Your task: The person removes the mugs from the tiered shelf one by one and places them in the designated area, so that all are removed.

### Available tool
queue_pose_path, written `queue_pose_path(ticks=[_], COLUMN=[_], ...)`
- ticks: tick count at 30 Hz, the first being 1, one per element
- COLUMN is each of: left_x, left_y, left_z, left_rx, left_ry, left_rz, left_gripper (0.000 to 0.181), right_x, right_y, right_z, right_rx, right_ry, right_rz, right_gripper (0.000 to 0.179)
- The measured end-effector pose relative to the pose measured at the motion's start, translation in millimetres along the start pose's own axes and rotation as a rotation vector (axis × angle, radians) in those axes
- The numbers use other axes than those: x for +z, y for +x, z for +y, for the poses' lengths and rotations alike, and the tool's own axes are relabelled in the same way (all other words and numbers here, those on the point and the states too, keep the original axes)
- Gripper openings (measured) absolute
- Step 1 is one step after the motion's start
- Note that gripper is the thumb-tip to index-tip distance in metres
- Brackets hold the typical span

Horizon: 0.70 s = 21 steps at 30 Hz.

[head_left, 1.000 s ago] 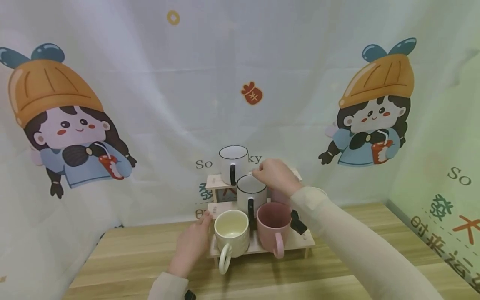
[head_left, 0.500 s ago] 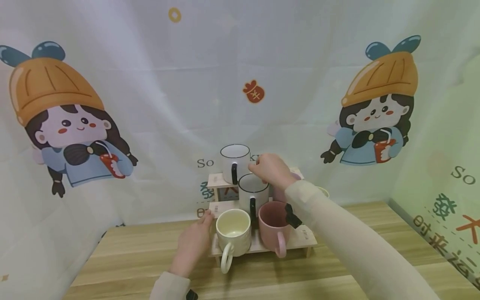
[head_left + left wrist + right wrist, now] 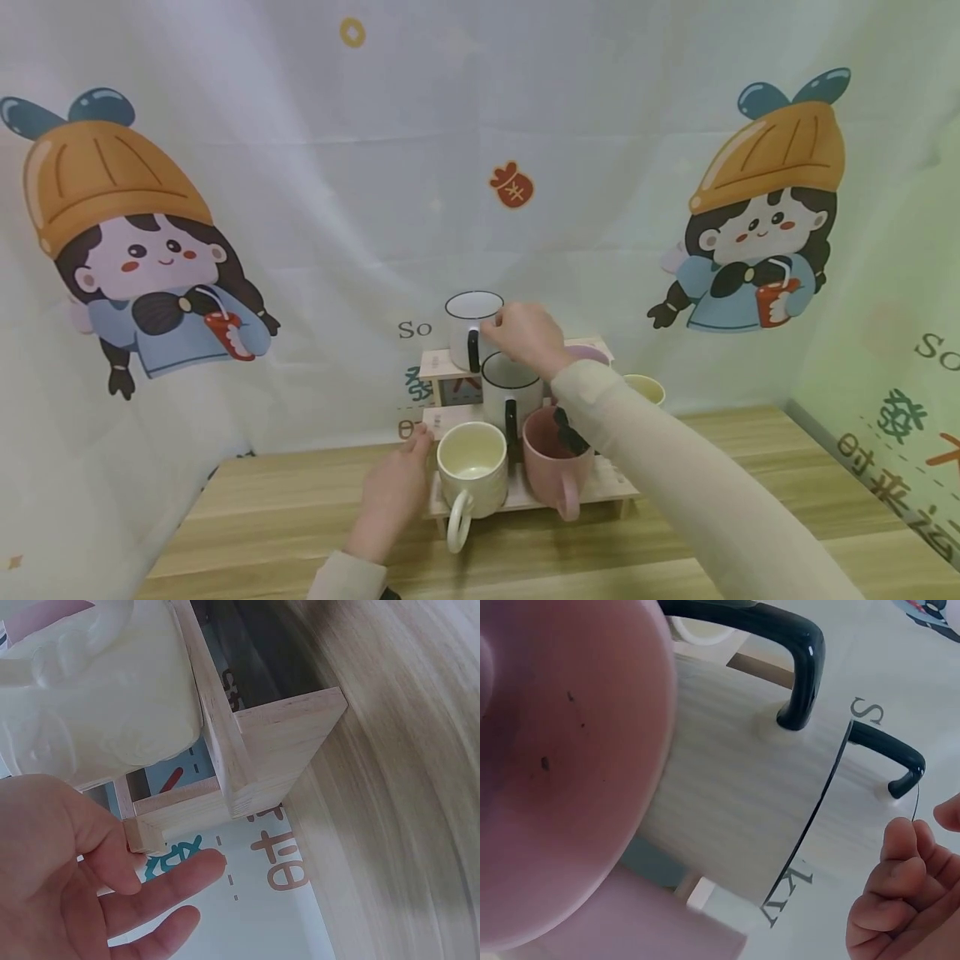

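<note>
A white mug (image 3: 471,346) with a black rim and handle stands on the top tier of a wooden stepped shelf (image 3: 450,415). My right hand (image 3: 525,335) reaches over the shelf, fingertips right at this mug's rim. In the right wrist view its fingers (image 3: 891,889) are bent, with a gap to the thumb. My left hand (image 3: 396,483) pinches the shelf's left corner between thumb and index finger, its other fingers (image 3: 172,889) extended. A second white black-rimmed mug (image 3: 498,404) stands one tier lower. On the bottom tier are a cream mug (image 3: 480,492) and a pink mug (image 3: 551,475).
A lilac mug (image 3: 588,354) is partly hidden behind my right forearm. Further right, a yellow mug (image 3: 647,389) shows above the sleeve. The shelf stands on a wood-grain table (image 3: 285,508), with a printed cloth (image 3: 337,208) hanging behind.
My right hand has moved left to the top white mug's rim. The lilac and yellow mugs have come out from behind my arm. My left hand keeps its place at the shelf.
</note>
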<state>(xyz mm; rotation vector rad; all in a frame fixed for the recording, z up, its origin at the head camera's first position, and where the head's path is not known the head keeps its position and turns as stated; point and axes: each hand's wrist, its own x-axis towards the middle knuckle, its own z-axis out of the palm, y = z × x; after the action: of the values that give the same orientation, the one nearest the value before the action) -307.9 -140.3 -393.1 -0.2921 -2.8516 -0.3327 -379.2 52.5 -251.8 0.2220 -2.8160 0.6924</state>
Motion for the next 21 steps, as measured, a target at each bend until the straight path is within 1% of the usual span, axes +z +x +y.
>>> queue_pose_path(ticks=[2, 8, 13, 17, 21], left_x=[-0.2, 0.8, 3.3, 3.7, 4.0], left_y=[0.0, -0.7, -1.3, -1.5, -1.3], left_z=[0.1, -0.2, -2.1, -2.7, -2.5], left_rx=[0.005, 0.002, 0.009, 0.027, 0.030], left_ry=[0.002, -0.012, -0.011, -0.005, 0.002], left_rz=[0.011, 0.008, 0.031, 0.059, 0.063], left_gripper=[0.050, 0.049, 0.048, 0.046, 0.046], right_x=[3, 11, 17, 22, 27], right_y=[2.2, 7.7, 9.0, 10.1, 10.2], right_z=[-3, -12, -20, -24, -25], right_rx=[0.000, 0.024, 0.051, 0.039, 0.040], right_ry=[-0.009, -0.034, -0.019, -0.030, -0.034], right_rz=[-0.002, -0.002, -0.026, -0.018, -0.008], right_gripper=[0.045, 0.050, 0.051, 0.053, 0.050])
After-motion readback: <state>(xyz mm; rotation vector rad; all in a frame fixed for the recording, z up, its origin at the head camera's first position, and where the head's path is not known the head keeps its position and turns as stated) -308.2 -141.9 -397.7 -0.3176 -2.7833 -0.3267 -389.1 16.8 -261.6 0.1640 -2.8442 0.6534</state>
